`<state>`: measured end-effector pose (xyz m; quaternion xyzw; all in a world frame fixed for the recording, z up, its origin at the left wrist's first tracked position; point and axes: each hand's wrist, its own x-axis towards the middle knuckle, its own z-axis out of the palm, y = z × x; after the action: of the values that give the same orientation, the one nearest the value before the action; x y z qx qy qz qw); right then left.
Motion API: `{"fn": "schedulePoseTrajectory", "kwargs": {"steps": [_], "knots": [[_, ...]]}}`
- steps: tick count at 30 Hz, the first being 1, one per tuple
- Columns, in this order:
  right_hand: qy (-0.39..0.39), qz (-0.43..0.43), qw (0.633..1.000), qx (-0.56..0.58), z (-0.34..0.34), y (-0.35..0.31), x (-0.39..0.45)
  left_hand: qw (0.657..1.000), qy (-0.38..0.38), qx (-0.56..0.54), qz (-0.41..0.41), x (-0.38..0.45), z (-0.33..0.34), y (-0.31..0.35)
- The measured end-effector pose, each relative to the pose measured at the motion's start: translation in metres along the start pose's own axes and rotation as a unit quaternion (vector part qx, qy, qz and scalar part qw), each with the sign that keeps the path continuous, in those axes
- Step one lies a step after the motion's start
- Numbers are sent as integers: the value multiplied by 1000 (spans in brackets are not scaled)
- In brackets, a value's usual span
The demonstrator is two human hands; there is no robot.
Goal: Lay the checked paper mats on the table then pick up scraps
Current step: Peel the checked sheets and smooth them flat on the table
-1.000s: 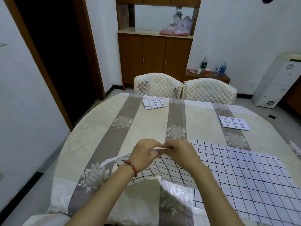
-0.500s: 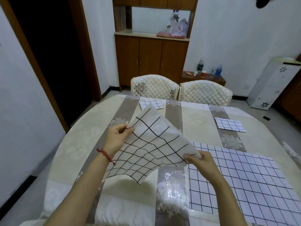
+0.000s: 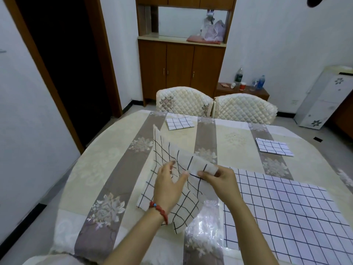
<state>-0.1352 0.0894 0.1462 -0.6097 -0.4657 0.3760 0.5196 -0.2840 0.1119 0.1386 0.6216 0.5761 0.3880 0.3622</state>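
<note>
A checked paper mat (image 3: 168,155) is held up above the table (image 3: 107,169), partly unfolded and bent. My right hand (image 3: 221,180) pinches its folded right edge. My left hand (image 3: 168,184) lies against the sheet's near side with fingers spread and the thumb toward the right hand. A large checked mat (image 3: 282,207) lies flat on the table at the right. Two folded checked mats rest farther off, one at the far middle (image 3: 179,123) and one at the far right (image 3: 274,147).
Two quilted chairs (image 3: 215,106) stand at the table's far side. Behind them are a wooden cabinet (image 3: 181,69) and a low side table with bottles (image 3: 248,85). A dark doorway (image 3: 63,60) opens at the left. The tablecloth has a glossy plastic cover.
The held mat has swung up and folded more steeply. My left hand moved from the sheet's far left corner in toward my right hand.
</note>
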Motion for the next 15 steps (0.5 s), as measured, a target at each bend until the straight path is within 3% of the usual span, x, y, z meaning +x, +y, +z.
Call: {"fn": "schedulePoseTrajectory", "kwargs": {"steps": [4,9,15], "knots": [[-2,-32,997,-71,8,1,3,995,-15,-91,-29,-8,11,9],[-49,-75,988,-125,13,-6,2,954,-61,-260,-140,-2,8,18],[-84,-101,980,-151,8,-10,0,943,-79,-287,-147,4,3,15]]}}
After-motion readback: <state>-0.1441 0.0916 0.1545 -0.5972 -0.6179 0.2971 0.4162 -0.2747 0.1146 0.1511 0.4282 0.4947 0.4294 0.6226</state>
